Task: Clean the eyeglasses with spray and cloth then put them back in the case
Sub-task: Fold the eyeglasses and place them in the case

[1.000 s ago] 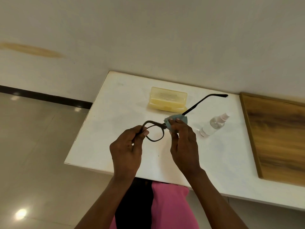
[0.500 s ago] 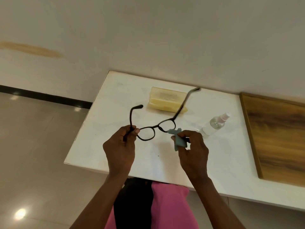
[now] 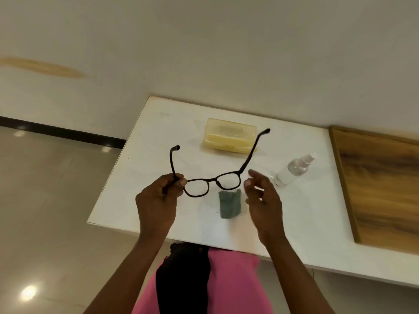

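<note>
Left hand [image 3: 156, 200] pinches the dark, thin-rimmed plastic eyeglasses [image 3: 213, 181] at the left hinge corner, thumb and curled fingers closed round the frame where the temple meets the rim. Eyeglasses held up above the white rectangular tabletop [image 3: 158, 137], lenses toward the camera, both temple arms unfolded and pointing away toward the wall. Left temple stands nearly upright out of the fist; right temple slants up and to the right, its tip crossing in front of the case's right end.

Right hand [image 3: 264, 198] holds nothing: fingers loosely curled and apart, fingertips just beside the right rim of the eyeglasses; contact cannot be told, a small gap seems to show.

Small blue-grey cleaning cloth [image 3: 229, 205] lies crumpled on the tabletop between the two hands, below the right lens in view, free of both.

Translucent pale-yellow rectangular eyeglass case [image 3: 230, 138] sits lid down at the far middle of the tabletop, well apart from the hands.

Small clear plastic spray bottle with white nozzle [image 3: 293, 169] lies on its side right of the right hand, nozzle pointing up-right.

Wood-grain brown panel [image 3: 383, 189] lies at the right end of the tabletop. Pink and black clothing [image 3: 226, 284] at the near edge.
</note>
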